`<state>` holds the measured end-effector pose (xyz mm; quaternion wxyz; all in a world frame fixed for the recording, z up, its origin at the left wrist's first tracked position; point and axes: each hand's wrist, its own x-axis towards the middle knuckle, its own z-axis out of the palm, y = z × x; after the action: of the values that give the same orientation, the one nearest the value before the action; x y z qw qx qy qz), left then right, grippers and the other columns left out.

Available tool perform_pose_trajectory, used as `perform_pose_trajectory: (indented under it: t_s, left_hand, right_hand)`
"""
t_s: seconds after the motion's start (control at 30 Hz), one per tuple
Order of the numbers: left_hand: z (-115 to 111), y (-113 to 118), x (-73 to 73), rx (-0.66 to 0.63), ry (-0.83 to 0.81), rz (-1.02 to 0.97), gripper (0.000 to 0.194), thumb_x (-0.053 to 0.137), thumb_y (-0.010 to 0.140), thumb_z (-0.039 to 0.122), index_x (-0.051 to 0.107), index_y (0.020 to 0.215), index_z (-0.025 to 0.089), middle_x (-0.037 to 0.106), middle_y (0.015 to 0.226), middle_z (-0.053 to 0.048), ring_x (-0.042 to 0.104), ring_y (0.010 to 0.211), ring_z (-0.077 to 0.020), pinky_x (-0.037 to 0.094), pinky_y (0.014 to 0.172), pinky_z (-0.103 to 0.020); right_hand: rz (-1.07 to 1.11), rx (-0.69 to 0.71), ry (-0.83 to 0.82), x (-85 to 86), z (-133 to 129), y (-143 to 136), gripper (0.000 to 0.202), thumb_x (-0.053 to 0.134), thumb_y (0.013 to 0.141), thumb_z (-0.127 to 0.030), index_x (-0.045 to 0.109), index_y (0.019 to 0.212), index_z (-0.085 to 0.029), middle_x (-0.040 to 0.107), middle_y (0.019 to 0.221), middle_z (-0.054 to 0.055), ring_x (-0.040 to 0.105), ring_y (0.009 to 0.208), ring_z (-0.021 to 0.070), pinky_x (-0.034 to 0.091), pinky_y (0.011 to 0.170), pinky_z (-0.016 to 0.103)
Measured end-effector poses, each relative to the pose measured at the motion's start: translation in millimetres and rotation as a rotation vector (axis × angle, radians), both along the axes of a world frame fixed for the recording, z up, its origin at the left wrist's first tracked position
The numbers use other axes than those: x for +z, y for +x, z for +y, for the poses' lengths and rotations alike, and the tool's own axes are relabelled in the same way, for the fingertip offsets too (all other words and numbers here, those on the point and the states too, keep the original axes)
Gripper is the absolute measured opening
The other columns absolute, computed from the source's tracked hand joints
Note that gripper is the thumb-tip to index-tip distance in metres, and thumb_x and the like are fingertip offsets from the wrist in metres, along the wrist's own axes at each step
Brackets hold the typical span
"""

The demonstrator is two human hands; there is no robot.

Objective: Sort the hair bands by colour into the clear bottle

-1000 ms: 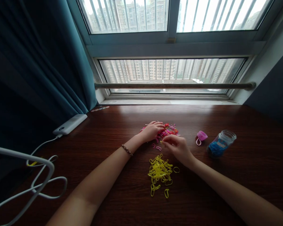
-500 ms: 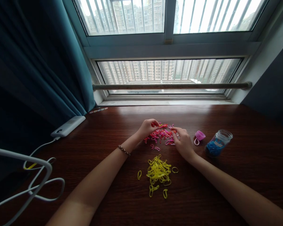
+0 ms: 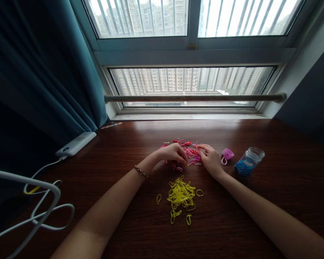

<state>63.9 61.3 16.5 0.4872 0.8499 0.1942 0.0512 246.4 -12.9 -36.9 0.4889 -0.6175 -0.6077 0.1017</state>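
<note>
A pile of pink and red rubber bands [image 3: 193,153] lies spread on the dark wooden table. Over its left side, my left hand [image 3: 175,152] reaches with fingers pinched downward; a tiny bit of yellow, apparently a rubber band [image 3: 188,164], shows at the fingertips. My right hand [image 3: 211,160] rests at the pile's right edge, its fingers stretched out and touching the bands, thumb apart from the index finger. Nearer to me, between my forearms, sits a heap of yellow rubber bands [image 3: 181,193], with several loose ones around it.
Right of my right hand lie a pink lid with a loop [image 3: 228,154] and a tilted clear jar [image 3: 250,162] holding blue bands. At left are a white power bank [image 3: 77,144], a white cable [image 3: 51,185] and a blue curtain [image 3: 89,90]. A barred window rises behind the table.
My left hand has come from the far side of the pink pile toward me and slightly right, fingertips now pointing down with a yellow bit. My right hand has barely shifted.
</note>
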Motion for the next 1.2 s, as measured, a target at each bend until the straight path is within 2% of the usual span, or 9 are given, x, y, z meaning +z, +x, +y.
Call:
perform_pose_trajectory:
  t_s: [0.17, 0.37, 0.47, 0.57, 0.63, 0.7, 0.9, 1.03, 1.2]
  left_hand:
    - [-6.3, 3.4, -1.2, -0.026, 0.092, 0.028, 0.018, 0.068, 0.063, 0.024, 0.07, 0.075, 0.012, 0.065, 0.065, -0.002, 0.053, 0.057, -0.0081, 0.037, 0.052, -0.017]
    - [-3.7, 4.5, -8.6, -0.047, 0.24, -0.029, 0.018, 0.069, 0.063, 0.029, 0.069, 0.07, 0.012, 0.064, 0.068, -0.002, 0.056, 0.063, -0.0107, 0.041, 0.06, -0.019]
    - [-2.1, 5.7, -13.4, 0.079, 0.421, -0.106, 0.021, 0.067, 0.067, 0.034, 0.068, 0.071, 0.014, 0.064, 0.076, -0.004, 0.057, 0.069, -0.0128, 0.043, 0.065, -0.022]
    - [-1.6, 8.4, -18.7, 0.188, 0.678, -0.177, 0.018, 0.06, 0.074, 0.031, 0.067, 0.085, 0.017, 0.063, 0.093, -0.006, 0.057, 0.086, -0.0166, 0.042, 0.08, -0.027]
    - [-0.9, 10.1, -22.5, 0.168, 0.795, -0.193, 0.022, 0.054, 0.079, 0.026, 0.063, 0.098, 0.019, 0.062, 0.103, -0.006, 0.054, 0.097, -0.0174, 0.039, 0.089, -0.03]
    - [0.9, 10.8, -26.2, 0.134, 0.858, -0.172, 0.024, 0.048, 0.083, 0.023, 0.059, 0.104, 0.02, 0.062, 0.106, -0.006, 0.054, 0.1, -0.0168, 0.038, 0.09, -0.03]
    - [9.8, 5.6, -31.7, 0.195, 0.934, -0.113, 0.017, 0.052, 0.081, 0.021, 0.062, 0.094, 0.019, 0.065, 0.093, -0.005, 0.057, 0.089, -0.0169, 0.04, 0.085, -0.031]
    - [12.8, 2.7, -29.3, 0.219, 0.915, -0.128, 0.013, 0.055, 0.077, 0.018, 0.064, 0.086, 0.018, 0.065, 0.084, -0.004, 0.057, 0.079, -0.0159, 0.043, 0.077, -0.028]
    - [14.3, 1.3, -28.4, 0.256, 0.854, -0.178, 0.012, 0.055, 0.074, 0.014, 0.064, 0.082, 0.017, 0.063, 0.08, -0.005, 0.056, 0.078, -0.0155, 0.044, 0.073, -0.026]
  right_hand:
    - [0.271, 0.032, -0.043, -1.8, 0.0, 2.9, 0.021, 0.054, 0.074, -0.031, 0.064, 0.084, -0.016, 0.066, 0.083, 0.007, 0.061, 0.074, 0.019, 0.048, 0.067, 0.031]
    - [0.334, 0.005, -0.037, -3.4, 2.4, 4.3, 0.026, 0.062, 0.066, -0.041, 0.058, 0.073, -0.016, 0.064, 0.07, 0.005, 0.059, 0.064, 0.0174, 0.047, 0.06, 0.029]
    - [0.34, -0.011, -0.037, -3.5, 3.9, 4.5, 0.03, 0.065, 0.063, -0.042, 0.056, 0.075, -0.016, 0.063, 0.069, 0.005, 0.058, 0.062, 0.0167, 0.047, 0.058, 0.029]
    - [0.355, -0.032, -0.026, -4.1, 5.0, 5.3, 0.032, 0.066, 0.062, -0.039, 0.056, 0.081, -0.016, 0.063, 0.074, 0.005, 0.058, 0.064, 0.0169, 0.047, 0.06, 0.029]
    - [0.349, -0.017, -0.035, -4.4, 5.3, 6.1, 0.031, 0.064, 0.064, -0.039, 0.058, 0.084, -0.015, 0.063, 0.076, 0.006, 0.059, 0.066, 0.0175, 0.047, 0.062, 0.03]
    - [0.339, 0.005, -0.047, -4.5, 5.6, 6.5, 0.031, 0.061, 0.066, -0.04, 0.06, 0.084, -0.015, 0.064, 0.078, 0.007, 0.059, 0.068, 0.018, 0.047, 0.063, 0.031]
    - [0.346, -0.044, -0.037, -5.0, 6.0, 5.5, 0.031, 0.065, 0.062, -0.039, 0.057, 0.081, -0.016, 0.063, 0.077, 0.006, 0.058, 0.067, 0.0174, 0.047, 0.065, 0.031]
    - [0.368, -0.035, -0.013, -4.1, 5.2, 4.4, 0.03, 0.065, 0.063, -0.039, 0.056, 0.081, -0.016, 0.062, 0.079, 0.006, 0.058, 0.069, 0.0171, 0.048, 0.066, 0.031]
    - [0.417, -0.015, 0.004, -3.7, 5.0, 4.5, 0.031, 0.063, 0.065, -0.039, 0.054, 0.086, -0.017, 0.062, 0.079, 0.006, 0.06, 0.069, 0.0177, 0.049, 0.064, 0.032]
